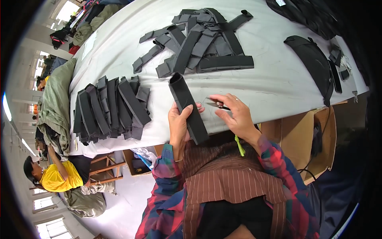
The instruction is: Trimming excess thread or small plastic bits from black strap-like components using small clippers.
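My left hand point(178, 120) grips a black fabric strip point(184, 94), folded into a flat tube with an open upper end. It slants over the table's near edge, thumb on top and fingers curled behind. Just right of it, my right hand point(238, 116) is closed on small thread snips point(217, 105), their dark blades pointing left at the strip. Fine loose threads show near the blades. A yellow-green ribbon point(240, 146) hangs below the right hand. Left of my hands lies a row of similar strips point(107, 105); beyond them is a looser heap point(207, 42).
A white-covered table point(262, 91) bears the strips. At its right lie a curved black fabric piece point(310, 59) and a black bundle point(306, 16). Cardboard boxes point(294, 135) stand below the near edge. At the left, a person in yellow point(61, 177) sits near a wooden stool point(104, 169).
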Tool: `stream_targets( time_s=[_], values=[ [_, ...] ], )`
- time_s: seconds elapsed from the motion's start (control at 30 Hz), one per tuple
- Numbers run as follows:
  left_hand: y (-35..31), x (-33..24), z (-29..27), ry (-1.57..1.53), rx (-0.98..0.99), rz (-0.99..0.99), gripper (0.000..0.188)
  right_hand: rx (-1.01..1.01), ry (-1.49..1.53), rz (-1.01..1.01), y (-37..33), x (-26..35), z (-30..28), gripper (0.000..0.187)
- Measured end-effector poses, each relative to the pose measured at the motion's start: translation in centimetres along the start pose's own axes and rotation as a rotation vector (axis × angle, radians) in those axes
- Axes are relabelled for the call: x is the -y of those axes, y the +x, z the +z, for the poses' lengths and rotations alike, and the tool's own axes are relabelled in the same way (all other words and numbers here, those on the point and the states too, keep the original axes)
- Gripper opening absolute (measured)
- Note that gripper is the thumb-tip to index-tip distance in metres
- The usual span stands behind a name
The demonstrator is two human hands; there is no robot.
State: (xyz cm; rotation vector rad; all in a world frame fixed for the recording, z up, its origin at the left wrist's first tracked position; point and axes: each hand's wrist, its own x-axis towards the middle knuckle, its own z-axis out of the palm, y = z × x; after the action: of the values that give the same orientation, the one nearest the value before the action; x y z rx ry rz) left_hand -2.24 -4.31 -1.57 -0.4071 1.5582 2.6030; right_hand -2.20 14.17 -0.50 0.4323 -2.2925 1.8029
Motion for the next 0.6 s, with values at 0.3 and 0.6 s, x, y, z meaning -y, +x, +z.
stream_targets(
  time_s=[0.3, 0.6],
  values=[
    [-2.5, 1.3, 0.1, -0.259, 0.165, -0.176, 0.037, -0.080, -0.501, -0.310, 0.5, 0.6, 1.6, 0.019],
    [-3.7, 1.7, 0.2, -0.332, 0.169, -0.271, 0.045, -0.007, -0.035, 0.246, -0.5, 0.0, 1.0, 0.017]
  ],
)
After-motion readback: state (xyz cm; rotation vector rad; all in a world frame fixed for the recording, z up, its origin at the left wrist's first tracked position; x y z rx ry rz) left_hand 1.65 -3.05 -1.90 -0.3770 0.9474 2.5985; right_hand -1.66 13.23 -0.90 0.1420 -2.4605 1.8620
